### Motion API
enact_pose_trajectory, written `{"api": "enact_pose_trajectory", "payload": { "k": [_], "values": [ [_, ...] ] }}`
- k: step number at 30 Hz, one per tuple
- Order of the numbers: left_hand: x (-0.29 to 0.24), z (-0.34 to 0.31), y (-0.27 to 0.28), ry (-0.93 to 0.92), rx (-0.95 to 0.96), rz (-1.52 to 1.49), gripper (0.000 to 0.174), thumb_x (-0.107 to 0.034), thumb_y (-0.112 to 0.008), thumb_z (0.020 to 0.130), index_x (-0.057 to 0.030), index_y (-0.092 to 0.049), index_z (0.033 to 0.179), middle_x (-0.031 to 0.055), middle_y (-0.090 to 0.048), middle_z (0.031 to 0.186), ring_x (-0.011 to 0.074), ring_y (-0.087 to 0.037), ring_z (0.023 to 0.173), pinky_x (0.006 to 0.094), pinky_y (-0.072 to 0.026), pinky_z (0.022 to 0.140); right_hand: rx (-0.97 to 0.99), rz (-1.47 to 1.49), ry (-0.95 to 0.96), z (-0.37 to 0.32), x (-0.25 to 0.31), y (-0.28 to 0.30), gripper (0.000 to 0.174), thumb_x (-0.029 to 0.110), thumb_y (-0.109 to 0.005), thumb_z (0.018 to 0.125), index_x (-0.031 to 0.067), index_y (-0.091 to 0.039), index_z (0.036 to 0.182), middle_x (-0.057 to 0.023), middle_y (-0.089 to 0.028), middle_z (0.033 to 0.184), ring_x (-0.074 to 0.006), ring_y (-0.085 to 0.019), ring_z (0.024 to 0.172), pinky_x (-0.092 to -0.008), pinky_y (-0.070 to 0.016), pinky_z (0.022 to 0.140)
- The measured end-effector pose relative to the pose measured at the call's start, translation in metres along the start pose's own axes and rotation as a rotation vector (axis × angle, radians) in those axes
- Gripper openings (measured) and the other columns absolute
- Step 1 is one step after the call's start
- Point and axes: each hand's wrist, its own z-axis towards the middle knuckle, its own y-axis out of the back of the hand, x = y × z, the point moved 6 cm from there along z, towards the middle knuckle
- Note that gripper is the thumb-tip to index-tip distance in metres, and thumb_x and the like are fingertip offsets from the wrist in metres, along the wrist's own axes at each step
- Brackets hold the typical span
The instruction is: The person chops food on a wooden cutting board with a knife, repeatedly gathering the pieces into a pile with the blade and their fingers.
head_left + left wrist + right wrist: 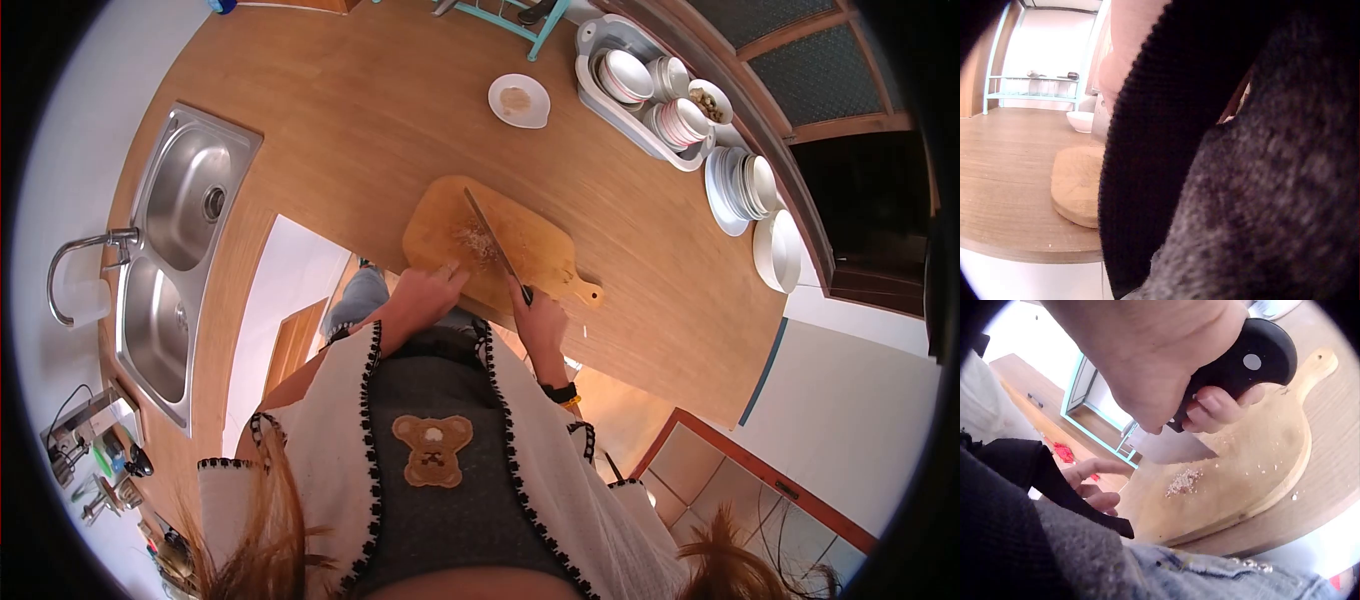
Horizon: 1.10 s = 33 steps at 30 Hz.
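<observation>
My right hand [540, 322] grips the black handle of a kitchen knife [488, 229]. The knife's wide metal blade slants over the wooden cutting board [546, 252], pointing away from me. Close by the blade, finely chopped pale bits [1184, 482] form a small heap, with a few crumbs scattered around it. My left hand [424, 296] is at the board's near left edge, fingers loosely extended and holding nothing, a little apart from the heap. In the left wrist view a dark sleeve and clothing hide most of the scene, though one end of the board shows.
A white dish [519, 101] with pale brown contents stands beyond the board. At the back right are a dish tub [590, 85] of bowls, stacked plates [727, 191] and a white bowl [777, 251]. A double sink [187, 200] is on the left. The counter's near edge runs beside me.
</observation>
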Motion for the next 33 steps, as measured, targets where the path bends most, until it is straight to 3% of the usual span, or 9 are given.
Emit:
{"api": "enact_pose_trajectory", "payload": {
  "k": [2, 4, 6, 8, 12, 14, 18, 26, 33],
  "values": [
    [-0.003, 0.001, 0.019, 0.008, -0.225, -0.021, 0.04, -0.009, -0.056, 0.074, -0.0028, -0.052, 0.113, 0.0175, -0.05, 0.122, 0.0265, -0.062, 0.078, 0.0348, -0.0514, 0.05, -0.021, 0.034, 0.039, 0.003, 0.001, 0.005, 0.055, 0.054, -0.05, 0.084, 0.0036, -0.064, 0.068, -0.0202, -0.06, 0.062, -0.0382, -0.061, 0.06, -0.0452, -0.0476, 0.055],
    [-0.002, 0.005, 0.025, 0.032, -0.282, -0.052, 0.053, -0.008, -0.057, 0.072, -0.0033, -0.044, 0.123, 0.0181, -0.038, 0.132, 0.0275, -0.061, 0.084, 0.0349, -0.0519, 0.051, -0.047, 0.068, 0.074, 0.009, 0.008, 0.014, 0.055, 0.054, -0.051, 0.083, 0.0035, -0.063, 0.068, -0.0197, -0.06, 0.061, -0.0376, -0.06, 0.059, -0.0443, -0.0476, 0.054],
    [0.001, 0.006, 0.029, 0.052, -0.342, -0.082, 0.067, -0.006, -0.058, 0.071, -0.0038, -0.035, 0.134, 0.0188, -0.026, 0.143, 0.0285, -0.059, 0.09, 0.035, -0.0524, 0.051, 0.109, -0.068, 0.126, 0.015, 0.02, 0.014, 0.053, 0.053, -0.051, 0.084, 0.0023, -0.065, 0.073, -0.0192, -0.06, 0.061, -0.0374, -0.06, 0.061, -0.0445, -0.0468, 0.056],
    [0.013, 0.007, 0.018, 0.212, -0.157, -0.049, 0.087, -0.007, -0.062, 0.066, -0.0062, -0.019, 0.142, 0.0209, -0.016, 0.147, 0.0377, -0.056, 0.098, 0.0407, -0.053, 0.062, 0.11, -0.102, 0.164, 0.018, 0.027, 0.016, 0.052, 0.052, -0.053, 0.083, 0.0025, -0.065, 0.072, -0.0191, -0.06, 0.061, -0.0366, -0.061, 0.06, -0.0439, -0.047, 0.055],
    [0.023, 0.0, 0.017, 0.275, -0.153, -0.07, 0.088, -0.005, -0.061, 0.065, -0.0065, -0.019, 0.142, 0.0203, -0.017, 0.146, 0.0374, -0.056, 0.098, 0.041, -0.053, 0.063, 0.047, -0.183, 0.271, 0.021, 0.026, 0.006, 0.051, 0.054, -0.053, 0.082, 0.0062, -0.064, 0.067, -0.0157, -0.06, 0.057, -0.0323, -0.061, 0.055, -0.0409, -0.0479, 0.05],
    [0.024, -0.001, 0.008, 0.306, -0.013, -0.047, 0.087, -0.005, -0.061, 0.064, -0.0051, -0.02, 0.141, 0.0191, -0.016, 0.147, 0.0367, -0.054, 0.101, 0.0409, -0.0531, 0.063, 0.055, -0.173, 0.286, 0.024, 0.014, -0.009, 0.051, 0.053, -0.054, 0.082, 0.0047, -0.065, 0.069, -0.0168, -0.059, 0.058, -0.0332, -0.061, 0.055, -0.041, -0.0476, 0.051],
    [0.021, 0.003, 0.016, 0.252, -0.109, -0.044, 0.086, -0.004, -0.061, 0.064, -0.0026, -0.022, 0.14, 0.0187, -0.017, 0.147, 0.0367, -0.054, 0.099, 0.0395, -0.0529, 0.063, 0.068, -0.196, 0.344, 0.028, 0.026, 0.002, 0.051, 0.053, -0.054, 0.082, 0.0036, -0.065, 0.071, -0.017, -0.059, 0.058, -0.0335, -0.06, 0.055, -0.0402, -0.0475, 0.051],
    [0.029, 0.013, 0.002, 0.275, -0.065, 0.151, 0.077, -0.009, -0.057, 0.07, 0.002, -0.023, 0.138, 0.0175, -0.021, 0.147, 0.026, -0.064, 0.067, 0.0354, -0.0502, 0.049, 0.092, -0.245, 0.387, 0.043, 0.03, 0.005, 0.053, 0.054, -0.052, 0.083, 0.0059, -0.065, 0.064, -0.014, -0.06, 0.057, -0.0314, -0.061, 0.054, -0.0393, -0.0474, 0.048],
    [0.029, 0.017, -0.001, 0.296, 0.021, 0.158, 0.077, -0.007, -0.056, 0.07, 0.003, -0.022, 0.139, 0.0192, -0.019, 0.147, 0.024, -0.064, 0.062, 0.0348, -0.0489, 0.046, 0.084, -0.253, 0.464, 0.053, 0.029, 0.004, 0.054, 0.055, -0.05, 0.083, 0.0057, -0.065, 0.067, -0.0159, -0.06, 0.058, -0.0325, -0.061, 0.056, -0.0393, -0.0483, 0.049]
  ]
}}
